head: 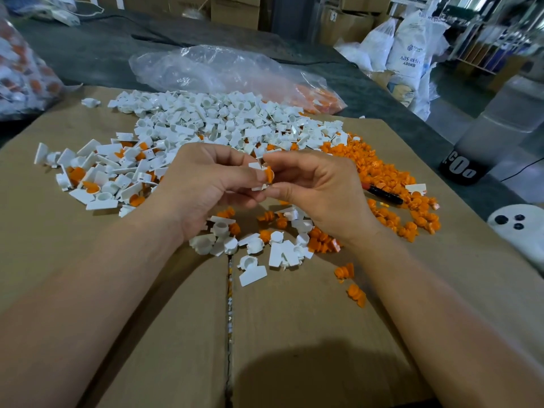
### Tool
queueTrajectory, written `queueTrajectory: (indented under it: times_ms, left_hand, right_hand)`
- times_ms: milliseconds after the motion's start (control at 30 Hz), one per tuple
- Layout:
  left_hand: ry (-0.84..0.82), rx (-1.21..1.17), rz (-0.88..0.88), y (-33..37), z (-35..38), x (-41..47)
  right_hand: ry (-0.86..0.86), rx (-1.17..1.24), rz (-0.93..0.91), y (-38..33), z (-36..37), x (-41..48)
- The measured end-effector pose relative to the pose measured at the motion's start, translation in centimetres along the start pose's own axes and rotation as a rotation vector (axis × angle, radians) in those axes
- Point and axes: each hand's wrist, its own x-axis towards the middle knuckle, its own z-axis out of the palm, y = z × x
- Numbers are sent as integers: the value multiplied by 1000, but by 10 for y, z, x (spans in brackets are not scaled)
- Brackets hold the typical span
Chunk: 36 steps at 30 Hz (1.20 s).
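Orange plug (269, 174): pinched in right hand (318, 192), immediately right of white holder (255, 166) gripped by left hand (212, 184); parts touching.

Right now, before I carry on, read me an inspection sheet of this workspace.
Surface: cardboard sheet, flaps meeting at a centre seam.
Job's things: white piece and orange plug held together; white pile behind, orange pile at right.
Clutter: black marker among the plugs; clear plastic bag behind.
Hands: left hand grips the white piece; right hand pinches the orange plug.
Cables: dark cable on the floor, far right.
Surroundings: white sacks and cardboard boxes.
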Motion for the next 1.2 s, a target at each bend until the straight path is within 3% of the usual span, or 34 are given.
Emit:
queueTrajectory:
  times_ms: [600,1200]
  left_hand:
    - [-37,-49,-62,1,-2,1]
    - [-28,54,36,-3,-1,2]
  right_hand:
    - [-28,22,10,-3,1,-1]
    - [10,-84,-48,1,0,-1]
